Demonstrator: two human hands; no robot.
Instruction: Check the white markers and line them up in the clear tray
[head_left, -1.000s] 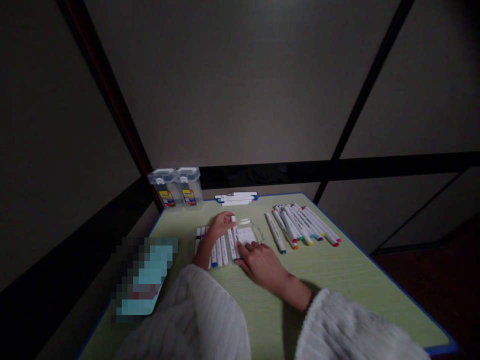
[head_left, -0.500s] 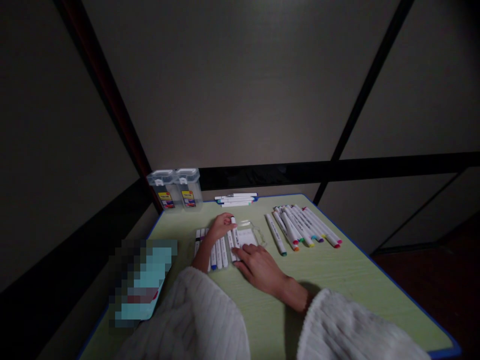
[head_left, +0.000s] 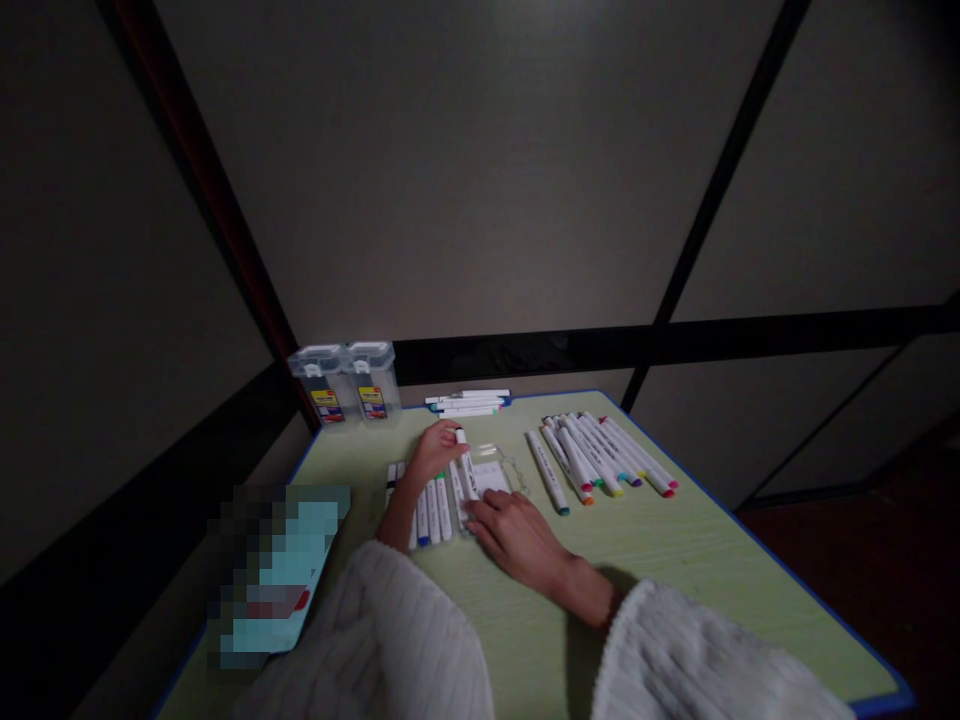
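A white marker (head_left: 468, 472) with a dark cap end stands tilted over a clear plastic tray (head_left: 491, 475). My left hand (head_left: 433, 455) pinches the marker near its far end. The fingers of my right hand (head_left: 517, 530) close around its near end, and their tips are partly hidden. Left of this marker, several white markers (head_left: 433, 515) lie side by side in the tray, partly covered by my left forearm. The tray's right part shows a pale bare surface.
To the right lies a pile of white markers (head_left: 600, 450) with coloured ends, a single marker (head_left: 547, 472) beside it. More markers (head_left: 469, 402) rest at the table's back edge. Two clear lidded boxes (head_left: 341, 385) stand back left. A blurred turquoise object (head_left: 285, 580) lies front left.
The marker's near end has lifted and shifted slightly, with both hands still on it. The view has moved a little; the other markers lie as before.
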